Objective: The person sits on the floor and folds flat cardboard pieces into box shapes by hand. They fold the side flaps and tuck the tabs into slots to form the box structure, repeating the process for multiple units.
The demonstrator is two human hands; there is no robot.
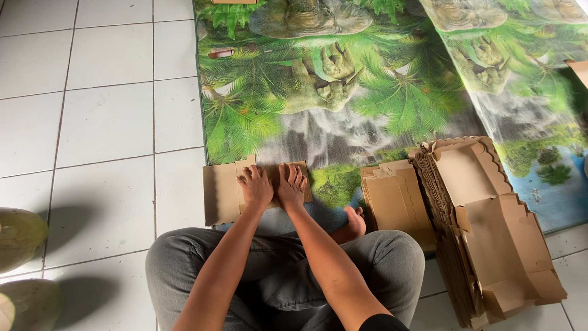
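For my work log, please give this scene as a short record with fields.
left hand: pressed flat on the cardboard sheet
right hand: flat on the same sheet, beside the left
posture: sitting cross-legged, bare foot showing
stacks: small cardboard pile; bigger pile of scalloped flat boxes at right
floor: white tiles, mat with palm print

Brown cardboard on a green printed mat

The cardboard sheet [223, 193] and the stack of flat boxes [490, 233] are coloured plain brown; the mat [367, 92] is printed with green palm leaves and grey stone; the floor [104, 122] is tiled white.
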